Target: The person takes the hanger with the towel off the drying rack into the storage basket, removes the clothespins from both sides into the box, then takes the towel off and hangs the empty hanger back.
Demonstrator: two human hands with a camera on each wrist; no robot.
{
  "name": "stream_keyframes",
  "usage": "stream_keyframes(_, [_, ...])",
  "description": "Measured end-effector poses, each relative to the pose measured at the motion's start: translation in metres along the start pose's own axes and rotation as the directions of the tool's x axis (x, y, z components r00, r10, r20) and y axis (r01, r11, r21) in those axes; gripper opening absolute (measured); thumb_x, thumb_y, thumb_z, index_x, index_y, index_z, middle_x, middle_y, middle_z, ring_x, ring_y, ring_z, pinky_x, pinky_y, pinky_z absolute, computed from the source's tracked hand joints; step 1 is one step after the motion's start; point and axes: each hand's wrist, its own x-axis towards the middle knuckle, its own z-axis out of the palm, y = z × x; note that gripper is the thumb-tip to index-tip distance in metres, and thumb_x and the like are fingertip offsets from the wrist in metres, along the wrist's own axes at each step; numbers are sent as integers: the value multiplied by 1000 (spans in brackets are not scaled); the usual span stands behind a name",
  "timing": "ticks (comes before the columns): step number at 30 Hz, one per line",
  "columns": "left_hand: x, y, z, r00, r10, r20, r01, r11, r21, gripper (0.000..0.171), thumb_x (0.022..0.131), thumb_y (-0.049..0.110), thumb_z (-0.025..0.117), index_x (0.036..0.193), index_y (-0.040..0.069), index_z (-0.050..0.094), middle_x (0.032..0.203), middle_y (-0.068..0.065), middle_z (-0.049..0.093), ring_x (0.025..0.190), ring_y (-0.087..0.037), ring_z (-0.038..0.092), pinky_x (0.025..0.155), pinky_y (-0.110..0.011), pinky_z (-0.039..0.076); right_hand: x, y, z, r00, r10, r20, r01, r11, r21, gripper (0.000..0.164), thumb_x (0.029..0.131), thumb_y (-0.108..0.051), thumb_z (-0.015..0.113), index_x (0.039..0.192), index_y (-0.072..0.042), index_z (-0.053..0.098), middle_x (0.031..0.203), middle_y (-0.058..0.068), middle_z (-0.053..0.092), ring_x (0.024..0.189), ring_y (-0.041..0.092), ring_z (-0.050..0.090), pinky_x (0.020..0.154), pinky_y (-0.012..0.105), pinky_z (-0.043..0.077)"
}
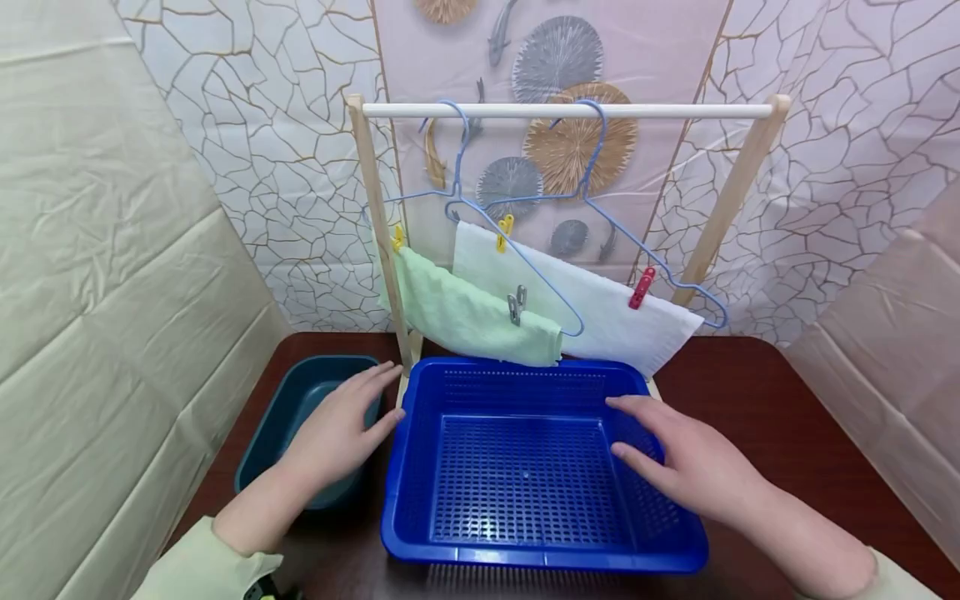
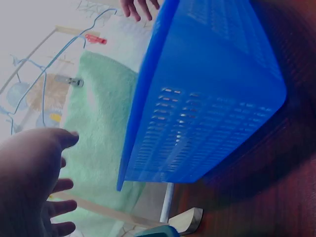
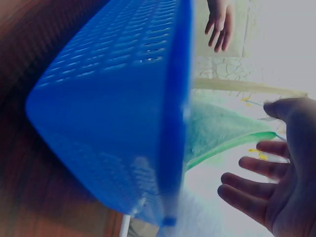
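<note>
A blue perforated basket (image 1: 525, 479) stands on the table with nothing in it. My left hand (image 1: 341, 429) hovers at its left rim, fingers extended and holding nothing. Over the basket's right side is my right hand (image 1: 686, 458), its fingers spread and bare of any object. Behind the basket a green towel (image 1: 472, 312) hangs tilted from a blue wire hanger (image 1: 517, 250), held by a yellow clip (image 1: 397, 239) and a grey clip (image 1: 517, 305). Farther back, a white towel (image 1: 577, 287) slopes from a second hanger (image 1: 652, 246), with a yellow clip (image 1: 505, 232) and a red clip (image 1: 642, 287).
A wooden rack with a white rod (image 1: 675, 111) carries both hangers. Its left post (image 1: 375, 200) rises near my left hand. A dark teal basin (image 1: 258, 442) sits left of the basket on the brown table (image 1: 735, 392). Fabric walls surround the table.
</note>
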Motion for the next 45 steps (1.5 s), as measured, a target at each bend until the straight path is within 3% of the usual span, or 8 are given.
stream_keyframes(5, [11,-7,-7,990,-140,-34,135,984,-114,60,100,41,57,153,22,38,155,-10,38,140,-33,38,106,-57,38,16,-8,-9,993,120,-17,-117,986,119,40,96,-32,67,129,-12,59,121,5,65,92,19,69,76,41,57])
stream_keyframes(11, [29,-19,-16,973,-222,-58,196,936,-293,62,101,44,54,156,27,31,152,-10,41,134,-35,44,101,-57,41,43,-15,-19,979,177,-102,-157,971,178,38,98,-28,63,130,-7,56,119,11,64,92,24,68,75,46,55])
stream_keyframes(14, [40,-23,-22,968,-239,-75,193,902,-386,63,101,42,54,157,27,28,154,-6,39,135,-33,43,103,-54,41,58,-19,-23,969,193,-152,-157,963,217,40,98,-28,62,131,-7,55,121,12,63,95,25,68,75,46,54])
stream_keyframes(18, [60,-24,-26,963,-233,-132,141,860,-490,62,102,34,55,157,24,26,155,-6,38,139,-29,40,108,-50,38,79,-24,-25,954,224,-198,-169,950,264,43,99,-32,60,133,-7,53,125,12,61,108,28,65,80,47,52])
stream_keyframes(22, [76,-23,-28,955,-246,-168,118,832,-542,62,103,30,54,157,26,25,155,-7,37,138,-29,41,108,-50,38,98,-31,-27,949,242,-202,-187,948,258,49,99,-36,58,136,-6,50,128,13,60,112,29,63,85,50,49])
stream_keyframes(27, [93,-23,-26,947,-268,-177,132,826,-548,64,103,29,54,158,32,21,157,-3,34,140,-27,39,103,-50,44,120,-38,-31,954,260,-148,-223,947,231,55,99,-43,55,141,-9,46,130,11,58,114,29,62,88,52,47])
stream_keyframes(35, [112,-19,-28,939,-249,-235,95,848,-521,70,103,27,54,159,36,14,158,-4,33,138,-29,42,98,-51,48,150,-45,-28,952,292,-92,-265,936,234,57,98,-46,54,146,-19,42,132,8,59,109,24,65,82,48,50])
stream_keyframes(45, [131,-11,-24,939,-267,-218,109,831,-546,76,103,19,52,159,36,3,157,-8,33,136,-29,43,92,-49,52,166,-55,-26,970,219,-101,-196,960,201,52,102,-32,53,151,-24,38,115,5,66,95,21,68,74,43,53])
